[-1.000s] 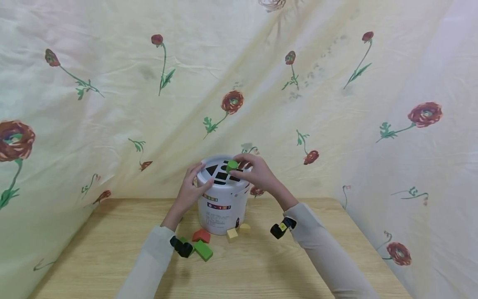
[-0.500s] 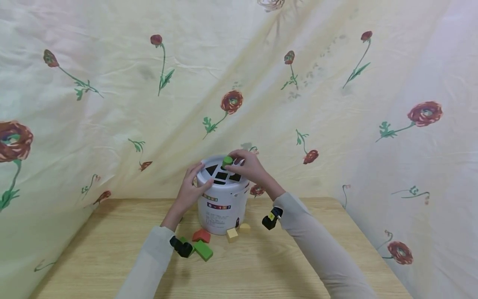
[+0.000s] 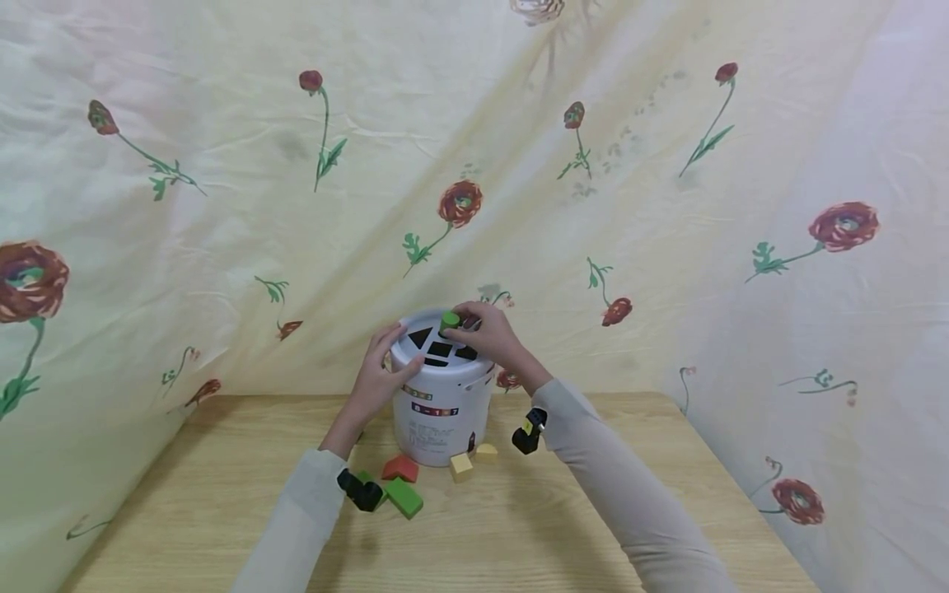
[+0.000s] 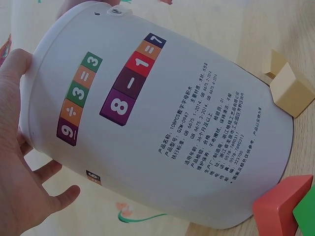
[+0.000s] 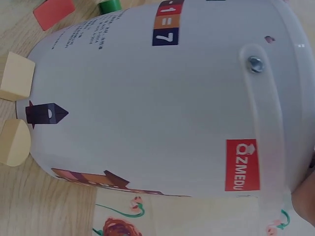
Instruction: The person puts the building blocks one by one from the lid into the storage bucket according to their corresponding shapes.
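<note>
A white bucket [image 3: 437, 416] with shape-cut holes in its lid [image 3: 409, 350] stands upright on the wooden table. My right hand [image 3: 491, 333] pinches a green cylinder block [image 3: 450, 320] between thumb and fingers, close over a hole near the lid's far side. With the thumb on the near rim and the fingers on the left rim, my left hand [image 3: 378, 375] holds the bucket's top edge. In the left wrist view that hand [image 4: 22, 196] lies along the rim. Only a bit of the right hand [image 5: 305, 199] shows in the right wrist view.
At the bucket's foot lie a red block [image 3: 400, 468], a green rectangular block [image 3: 404, 497], a pale yellow block [image 3: 460, 467] and a pale half-round block [image 3: 485, 453]. Another green block [image 3: 363, 476] is partly covered by the left wrist camera. A flowered cloth [image 3: 356, 247] hangs behind the table.
My right hand has moved left with the green cylinder block, from the lid's right part to over a far-side hole. The left hand has stayed on the rim.
</note>
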The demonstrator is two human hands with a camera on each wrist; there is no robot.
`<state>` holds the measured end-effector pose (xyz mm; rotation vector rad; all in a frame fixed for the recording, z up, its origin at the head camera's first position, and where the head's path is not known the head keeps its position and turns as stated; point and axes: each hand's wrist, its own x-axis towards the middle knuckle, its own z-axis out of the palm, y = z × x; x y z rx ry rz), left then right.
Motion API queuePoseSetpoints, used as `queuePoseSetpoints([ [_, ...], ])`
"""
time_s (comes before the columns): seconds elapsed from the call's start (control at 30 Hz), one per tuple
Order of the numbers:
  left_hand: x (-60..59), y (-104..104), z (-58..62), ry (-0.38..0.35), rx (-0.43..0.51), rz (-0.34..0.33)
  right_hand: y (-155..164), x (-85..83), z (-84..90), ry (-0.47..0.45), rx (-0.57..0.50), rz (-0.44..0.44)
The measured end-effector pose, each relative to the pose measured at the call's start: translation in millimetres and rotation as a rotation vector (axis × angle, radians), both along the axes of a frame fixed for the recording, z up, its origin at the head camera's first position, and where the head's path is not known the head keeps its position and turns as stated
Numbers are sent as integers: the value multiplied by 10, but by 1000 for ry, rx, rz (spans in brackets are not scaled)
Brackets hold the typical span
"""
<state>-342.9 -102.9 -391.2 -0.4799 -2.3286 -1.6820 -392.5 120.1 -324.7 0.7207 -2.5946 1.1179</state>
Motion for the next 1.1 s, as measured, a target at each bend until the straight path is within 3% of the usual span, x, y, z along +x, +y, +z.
queuePoseSetpoints([
  [0.7, 5, 26, 5, -14, -8, 12, -30, 29, -75, 45, 119, -87],
  [1.1, -22, 2, -7, -15, -18, 16, -52, -3, -112, 51, 122, -100],
])
